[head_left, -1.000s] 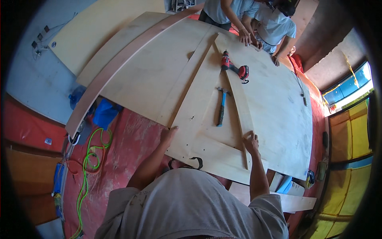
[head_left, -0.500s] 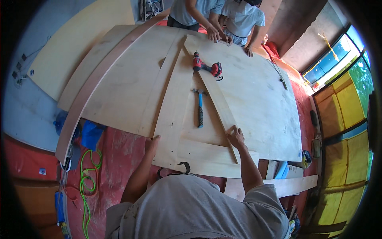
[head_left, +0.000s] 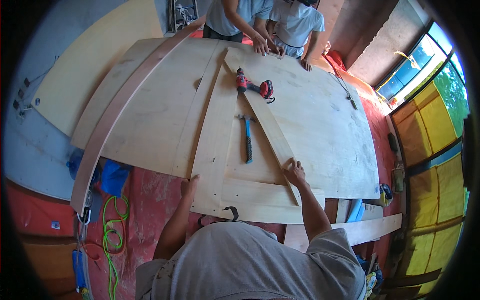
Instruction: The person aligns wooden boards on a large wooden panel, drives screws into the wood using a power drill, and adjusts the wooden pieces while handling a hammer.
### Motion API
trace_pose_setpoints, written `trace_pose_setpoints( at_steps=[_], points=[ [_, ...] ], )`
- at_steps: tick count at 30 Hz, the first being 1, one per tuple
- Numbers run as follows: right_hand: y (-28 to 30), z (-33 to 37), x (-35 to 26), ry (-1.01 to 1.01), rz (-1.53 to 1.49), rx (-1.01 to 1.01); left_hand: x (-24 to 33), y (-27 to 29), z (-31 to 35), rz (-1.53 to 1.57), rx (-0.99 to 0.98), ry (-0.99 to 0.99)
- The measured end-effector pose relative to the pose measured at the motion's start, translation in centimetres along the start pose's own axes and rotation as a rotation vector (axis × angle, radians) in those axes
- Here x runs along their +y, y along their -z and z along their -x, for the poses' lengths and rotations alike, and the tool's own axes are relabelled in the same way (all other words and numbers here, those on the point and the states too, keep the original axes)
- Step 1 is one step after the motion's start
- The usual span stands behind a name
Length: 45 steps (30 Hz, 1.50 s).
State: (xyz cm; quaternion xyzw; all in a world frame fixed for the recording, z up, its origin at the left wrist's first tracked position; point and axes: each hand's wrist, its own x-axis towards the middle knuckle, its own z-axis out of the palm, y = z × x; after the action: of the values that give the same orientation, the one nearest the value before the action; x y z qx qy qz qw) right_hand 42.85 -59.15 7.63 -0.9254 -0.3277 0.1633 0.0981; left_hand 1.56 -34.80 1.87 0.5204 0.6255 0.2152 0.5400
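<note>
Flat on a large plywood sheet lies a triangular frame of pale boards. My left hand is closed on the outer edge of its long left board, near the lower corner. On the slanting board at the right, my right hand grips the edge close to its lower end. A wide crosspiece joins the two boards on my side. Inside the triangle rests a blue-handled hammer. A red and black cordless drill lies across the boards near the far tip.
Two people stand at the far edge with hands on the plywood. A long narrow plank crosses its left side. Green cord lies on the red floor covering. A metal tool sits at the far right.
The whole view has shifted slightly, so things sit a little lower and to the left. Both hands keep their places on the boards; the drill and hammer stay put.
</note>
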Motion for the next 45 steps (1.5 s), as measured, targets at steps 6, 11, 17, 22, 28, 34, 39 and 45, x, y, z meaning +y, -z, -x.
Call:
trace_pose_setpoints(
  at_steps=[6, 11, 17, 22, 28, 34, 39, 45],
  points=[
    [-0.1, -0.1, 0.1, 0.0, 0.014, -0.002, -0.9, 0.0, -0.3, -0.001, 0.018, -0.051],
    [-0.2, -0.2, 0.0, -0.008, 0.026, -0.009, -1.4, 0.0, -1.0, -0.026, 0.013, 0.01],
    [-0.3, -0.6, 0.1, 0.008, -0.023, -0.003, -1.3, -0.2, -1.6, -0.033, -0.014, 0.041],
    [-0.3, -0.8, 0.0, 0.002, -0.014, 0.019, -1.0, -0.2, -1.4, 0.025, -0.014, 0.034],
    [-0.2, 0.1, -0.3, -0.017, 0.003, -0.035, -2.3, 0.2, -1.3, 0.024, -0.017, 0.021],
    [-0.3, -0.2, -0.3, 0.01, 0.014, -0.021, -1.8, 0.7, -0.4, -0.077, -0.057, 0.111],
    [-0.1, -0.3, -0.5, 0.036, 0.067, -0.047, 0.7, 0.6, 0.7, -0.114, 0.039, 0.094],
    [-1.7, -2.0, 1.2, 0.11, 0.031, 0.024, 0.0, 0.7, -0.3, -0.096, -0.037, 0.143]
  ],
)
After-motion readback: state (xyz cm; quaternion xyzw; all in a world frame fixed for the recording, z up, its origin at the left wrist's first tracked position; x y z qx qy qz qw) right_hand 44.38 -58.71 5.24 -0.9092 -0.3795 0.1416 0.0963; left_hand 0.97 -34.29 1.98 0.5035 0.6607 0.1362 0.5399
